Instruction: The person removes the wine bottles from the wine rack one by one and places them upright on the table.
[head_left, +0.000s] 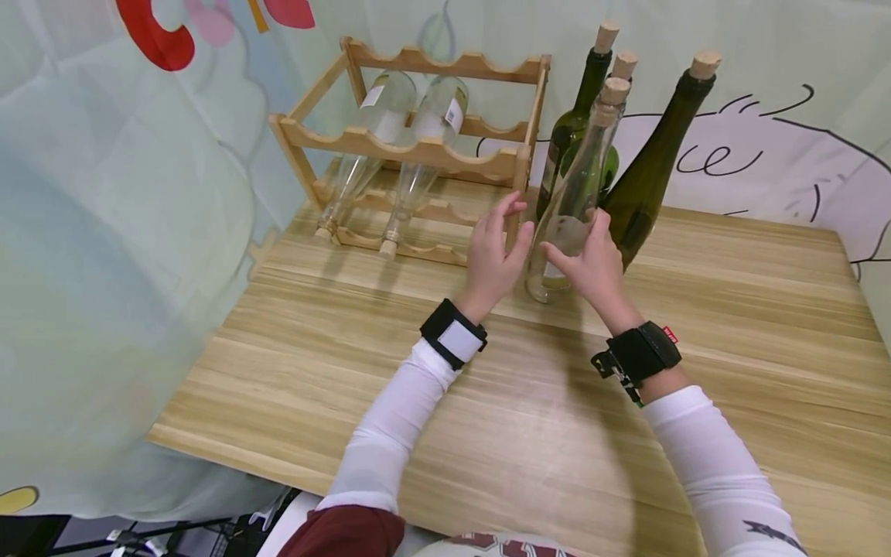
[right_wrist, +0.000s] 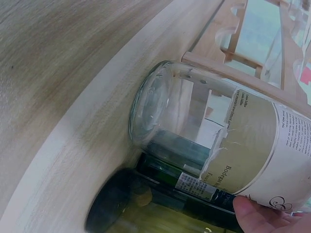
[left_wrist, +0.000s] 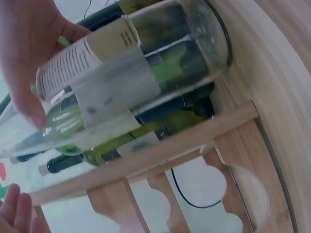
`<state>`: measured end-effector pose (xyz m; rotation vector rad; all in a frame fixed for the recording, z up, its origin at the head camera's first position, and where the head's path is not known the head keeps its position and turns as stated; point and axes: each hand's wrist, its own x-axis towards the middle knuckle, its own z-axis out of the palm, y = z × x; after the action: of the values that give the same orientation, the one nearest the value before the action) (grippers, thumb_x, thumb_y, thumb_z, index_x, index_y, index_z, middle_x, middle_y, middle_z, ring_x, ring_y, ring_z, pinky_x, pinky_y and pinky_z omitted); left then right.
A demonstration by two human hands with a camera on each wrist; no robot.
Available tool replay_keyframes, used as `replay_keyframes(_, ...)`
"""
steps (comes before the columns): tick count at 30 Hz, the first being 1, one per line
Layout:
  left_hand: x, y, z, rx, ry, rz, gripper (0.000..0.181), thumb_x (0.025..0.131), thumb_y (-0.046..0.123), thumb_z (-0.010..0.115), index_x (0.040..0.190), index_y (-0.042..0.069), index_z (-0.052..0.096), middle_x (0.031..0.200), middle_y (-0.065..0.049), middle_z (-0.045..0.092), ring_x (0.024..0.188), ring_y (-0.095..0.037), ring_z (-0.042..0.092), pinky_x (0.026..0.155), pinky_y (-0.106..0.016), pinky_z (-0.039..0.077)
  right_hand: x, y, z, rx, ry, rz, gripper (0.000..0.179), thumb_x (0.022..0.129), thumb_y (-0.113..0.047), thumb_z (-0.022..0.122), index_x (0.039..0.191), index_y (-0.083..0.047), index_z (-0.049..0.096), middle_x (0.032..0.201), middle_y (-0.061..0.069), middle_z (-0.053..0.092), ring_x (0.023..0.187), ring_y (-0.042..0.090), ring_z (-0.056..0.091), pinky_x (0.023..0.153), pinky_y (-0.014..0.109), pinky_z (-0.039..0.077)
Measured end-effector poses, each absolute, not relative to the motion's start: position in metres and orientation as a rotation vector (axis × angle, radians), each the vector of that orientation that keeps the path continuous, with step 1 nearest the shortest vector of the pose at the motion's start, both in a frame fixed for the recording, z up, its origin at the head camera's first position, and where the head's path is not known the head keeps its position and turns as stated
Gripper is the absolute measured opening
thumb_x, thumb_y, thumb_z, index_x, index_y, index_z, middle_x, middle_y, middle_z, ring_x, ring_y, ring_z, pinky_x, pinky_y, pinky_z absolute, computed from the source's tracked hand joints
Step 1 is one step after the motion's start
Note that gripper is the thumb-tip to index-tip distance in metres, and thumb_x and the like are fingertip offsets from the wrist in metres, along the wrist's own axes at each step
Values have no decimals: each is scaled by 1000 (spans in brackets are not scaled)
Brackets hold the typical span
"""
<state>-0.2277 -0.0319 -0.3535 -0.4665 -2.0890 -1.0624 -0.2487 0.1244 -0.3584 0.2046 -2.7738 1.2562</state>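
Note:
My right hand (head_left: 595, 267) holds a corked clear glass bottle (head_left: 574, 186), thumb on the near side and fingers reaching round the far side. Its torn cream label (right_wrist: 252, 145) shows in the right wrist view, with the fingertips (right_wrist: 250, 213) against the label's lower edge. In the head view the bottle's base is low, close to the tabletop. My left hand (head_left: 490, 259) hangs just left of the bottle, fingers loosely bent and holding nothing, near the right post of a wooden bottle rack (head_left: 411, 147).
Two clear bottles, one (head_left: 390, 108) left of the other (head_left: 438, 116), lie in the rack, corks toward me. Green bottles, including a tall one (head_left: 650, 170) and a darker one (head_left: 581, 116), stand behind my right hand. A printed curtain (head_left: 766, 170) hangs behind the wooden table (head_left: 313, 371).

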Motion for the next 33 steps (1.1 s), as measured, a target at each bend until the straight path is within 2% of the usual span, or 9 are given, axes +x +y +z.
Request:
replay_keyframes(9, -228, -58, -356, -411, -2021, -986, 22, 85, 6, 51, 102, -4, 58, 97, -15, 63, 93, -25, 56, 84, -27, 43, -248, 125, -358, 199, -2800, 1274, 90, 72, -54, 61, 133, -5, 17, 126, 22, 42, 97, 34, 51, 79, 48, 42)
replay_keyframes(14, -228, -78, -358, -327, -2014, -934, 20, 82, 4, 54, 100, -4, 59, 95, -14, 63, 90, -25, 56, 79, -29, 44, -248, 125, -358, 204, -2806, 1270, 90, 72, -56, 60, 133, -6, 17, 125, 21, 42, 86, 31, 51, 73, 44, 41)
replay_keyframes(23, -232, -111, -365, -146, -2033, -820, 20, 79, 3, 57, 99, 0, 61, 94, -12, 63, 93, -26, 54, 83, -31, 41, -247, 126, -357, 215, -2799, 1253, 90, 72, -58, 59, 132, -5, 17, 119, 19, 44, 76, 31, 49, 65, 39, 38)
replay_keyframes(28, -232, -121, -367, -115, -2034, -782, 20, 78, 1, 58, 97, 0, 61, 94, -12, 63, 93, -26, 55, 83, -31, 42, -247, 126, -357, 214, -2804, 1250, 90, 72, -58, 58, 132, -5, 17, 119, 19, 43, 75, 30, 48, 63, 38, 37)
replay_keyframes(33, -229, -125, -364, -104, -2045, -737, 20, 76, -1, 59, 96, 0, 62, 94, -12, 63, 93, -25, 55, 85, -31, 42, -246, 125, -357, 205, -2805, 1262, 91, 72, -58, 59, 133, -6, 16, 122, 20, 43, 81, 32, 50, 68, 42, 40)
